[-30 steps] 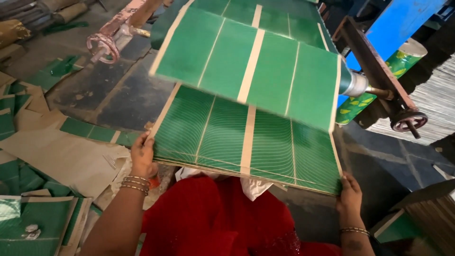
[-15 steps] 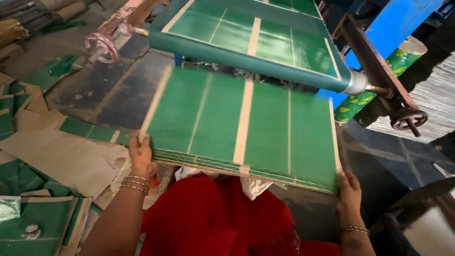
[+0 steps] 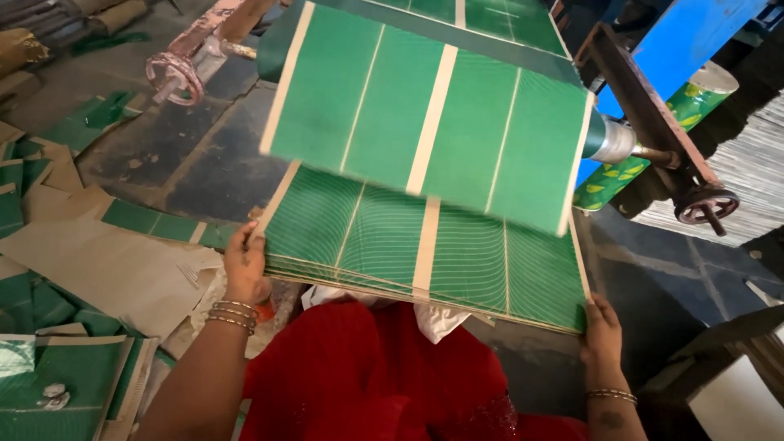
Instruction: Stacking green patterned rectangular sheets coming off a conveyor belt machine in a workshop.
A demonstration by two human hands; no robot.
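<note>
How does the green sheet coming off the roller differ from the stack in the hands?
The upper green sheet is single, hangs from the machine untouched; the stack of sheets is many layers, gripped at its edges by the left hand and right hand. The sheet shows plain panels; the stack's top shows fine curved lines. Both are green with tan strips.

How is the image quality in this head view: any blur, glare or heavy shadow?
Head view: the falling green sheet is soft with motion blur, while the stack of sheets shows crisp line work. The left hand and right hand are evenly lit, with no glare. The floor beneath the blue machine frame sits in deep shadow, and the edges bend slightly, wide-angle.
</note>
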